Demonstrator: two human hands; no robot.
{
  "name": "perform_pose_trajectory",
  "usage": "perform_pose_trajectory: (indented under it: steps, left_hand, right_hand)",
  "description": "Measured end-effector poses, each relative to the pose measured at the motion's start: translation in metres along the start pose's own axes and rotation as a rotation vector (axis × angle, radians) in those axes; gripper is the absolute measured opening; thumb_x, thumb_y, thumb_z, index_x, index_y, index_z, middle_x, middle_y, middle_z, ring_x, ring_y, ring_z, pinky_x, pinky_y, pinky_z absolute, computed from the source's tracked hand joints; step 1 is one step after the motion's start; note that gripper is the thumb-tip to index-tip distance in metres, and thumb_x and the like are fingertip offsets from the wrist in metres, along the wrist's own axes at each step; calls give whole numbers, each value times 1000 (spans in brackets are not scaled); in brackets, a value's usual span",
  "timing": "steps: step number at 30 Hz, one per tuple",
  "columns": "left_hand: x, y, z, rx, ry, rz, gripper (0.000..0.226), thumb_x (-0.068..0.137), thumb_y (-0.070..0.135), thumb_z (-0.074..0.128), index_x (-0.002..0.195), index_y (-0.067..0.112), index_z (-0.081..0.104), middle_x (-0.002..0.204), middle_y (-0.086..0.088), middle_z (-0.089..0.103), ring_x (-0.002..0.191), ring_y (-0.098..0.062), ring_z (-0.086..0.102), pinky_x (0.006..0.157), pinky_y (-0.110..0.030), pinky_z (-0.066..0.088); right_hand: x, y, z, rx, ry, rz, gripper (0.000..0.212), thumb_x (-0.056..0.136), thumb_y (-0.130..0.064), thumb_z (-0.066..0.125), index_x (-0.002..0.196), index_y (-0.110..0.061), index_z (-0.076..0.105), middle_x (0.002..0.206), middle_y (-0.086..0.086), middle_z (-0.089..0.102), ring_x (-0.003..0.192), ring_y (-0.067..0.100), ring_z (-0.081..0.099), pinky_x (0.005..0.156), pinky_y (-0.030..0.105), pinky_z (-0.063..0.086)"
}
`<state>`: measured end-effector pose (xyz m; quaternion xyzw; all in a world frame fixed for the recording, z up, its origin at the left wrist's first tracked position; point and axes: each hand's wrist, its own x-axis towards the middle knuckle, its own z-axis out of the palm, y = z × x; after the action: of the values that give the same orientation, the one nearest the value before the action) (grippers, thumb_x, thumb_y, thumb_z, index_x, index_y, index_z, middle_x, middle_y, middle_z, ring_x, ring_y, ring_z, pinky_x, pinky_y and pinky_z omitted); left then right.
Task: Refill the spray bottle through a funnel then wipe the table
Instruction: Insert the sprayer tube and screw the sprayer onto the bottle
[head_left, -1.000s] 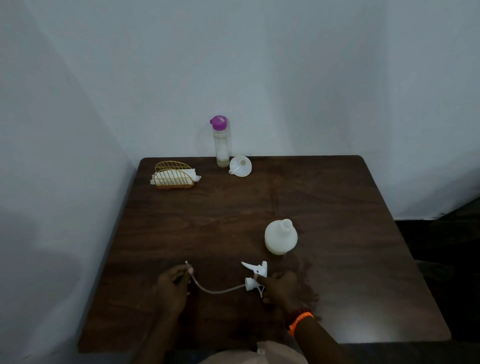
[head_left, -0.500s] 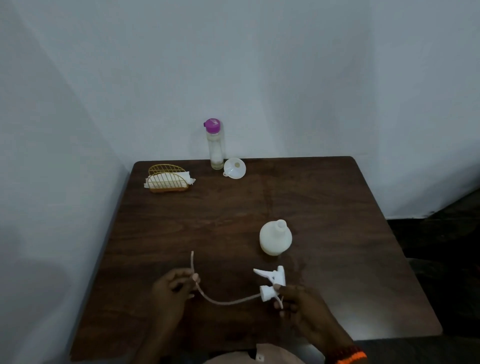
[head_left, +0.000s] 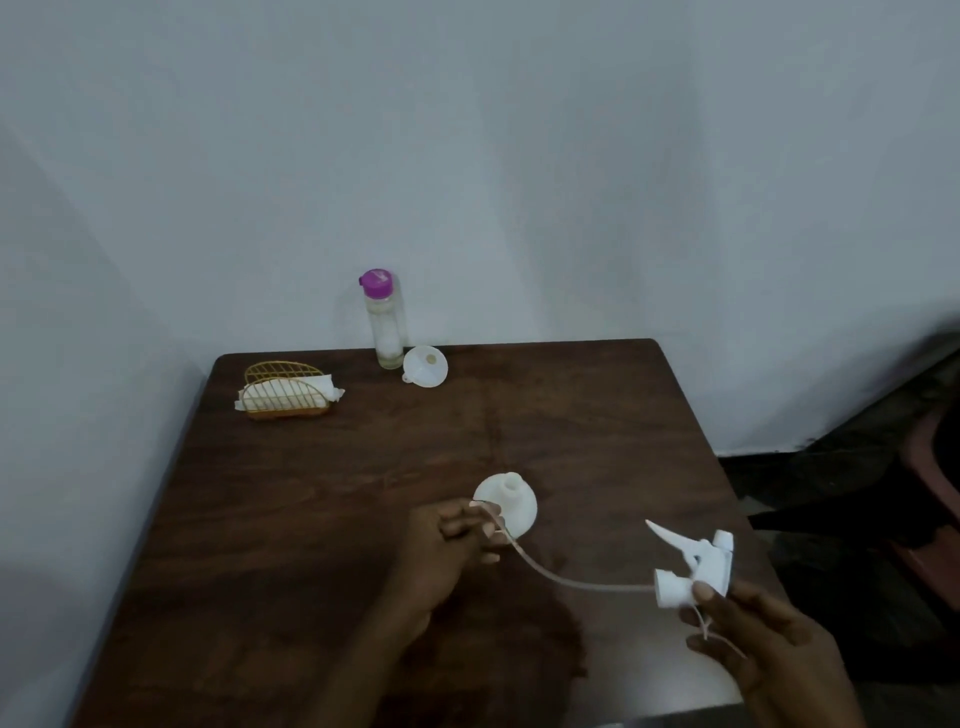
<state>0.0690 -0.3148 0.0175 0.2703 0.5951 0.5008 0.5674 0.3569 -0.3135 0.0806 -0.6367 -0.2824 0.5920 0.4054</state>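
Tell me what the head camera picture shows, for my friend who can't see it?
Two hands hold a white spray head over a dark wooden table: the right hand grips it, the left hand pinches its thin tube. An open white bottle stands nearby; a funnel, a purple-capped bottle and a napkin holder sit farther back.

No text, label, brand or number can be read on anything in view.
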Motion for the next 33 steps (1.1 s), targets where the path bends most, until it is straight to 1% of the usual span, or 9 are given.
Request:
perform_pose_trajectory:
  steps: [3, 6, 9, 12, 16, 21, 25, 30, 33]
  left_hand:
    - [22, 20, 0, -13, -108, -28, 17, 89, -7, 67, 104, -5, 74, 100, -19, 78, 94, -33, 76, 83, -38, 64]
    - [55, 41, -12, 63, -110, -27, 21, 89, -9, 66, 108, -5, 72, 100, -20, 78, 97, -35, 75, 83, -38, 64]
    - [85, 57, -25, 193, -62, 31, 19, 91, 3, 70, 109, 3, 74, 99, -13, 79, 99, -32, 75, 80, -35, 64]
    - [100, 62, -22, 389, -99, 92, 15, 91, 18, 73, 104, 12, 78, 95, -8, 79, 87, -19, 75, 73, -31, 61]
    - [115, 53, -7, 582, -206, 149, 13, 89, 27, 75, 96, 18, 81, 85, -4, 79, 75, -12, 72, 66, -29, 59]
    - [125, 39, 9, 576, -276, 123, 11, 87, 28, 76, 91, 18, 82, 85, -1, 80, 77, -12, 75, 71, -29, 59]
    - [132, 31, 15, 600, -341, 121, 9, 87, 22, 77, 93, 17, 83, 89, -3, 80, 76, -7, 71, 64, -23, 56]
    - [137, 28, 13, 601, -386, 137, 18, 86, 21, 79, 102, 13, 80, 94, -6, 80, 77, -6, 72, 60, -19, 54]
    - [140, 27, 9, 598, -387, 150, 21, 86, 21, 79, 106, 14, 79, 96, -3, 80, 81, -8, 73, 63, -20, 56]
  right_hand:
    - [5, -24, -5, -10, 20, -139, 36, 63, -3, 76, 98, 3, 72, 82, 18, 78, 67, 29, 75, 51, 31, 62]
    - [10, -43, -8, -101, 34, -295, 29, 69, -1, 78, 98, -4, 74, 88, 11, 80, 73, 24, 77, 54, 25, 62]
    - [19, -55, -9, -181, 39, -456, 27, 74, -3, 79, 100, -7, 74, 90, 3, 80, 73, 15, 77, 55, 17, 60]
    - [30, -59, -7, -311, 64, -564, 31, 70, -15, 81, 101, -12, 75, 92, -4, 80, 71, 16, 76, 63, 23, 63]
    - [43, -59, -6, -366, 72, -602, 31, 70, -16, 83, 101, -14, 76, 91, -2, 79, 69, 18, 76, 70, 31, 63]
    - [50, -58, -3, -409, 47, -654, 26, 72, -9, 83, 94, -20, 75, 89, -9, 78, 67, 14, 75, 65, 20, 62]
    - [51, -56, -2, -426, 46, -673, 26, 70, -14, 83, 94, -19, 76, 93, -10, 78, 71, 12, 75, 68, 25, 63]
    - [41, -63, 6, -536, 8, -761, 27, 69, -14, 82, 90, -27, 72, 98, -23, 72, 85, -2, 71, 69, 4, 54]
    - [31, -69, 12, -567, -14, -844, 31, 68, -18, 80, 93, -32, 69, 99, -24, 71, 88, -1, 71, 73, 4, 53]
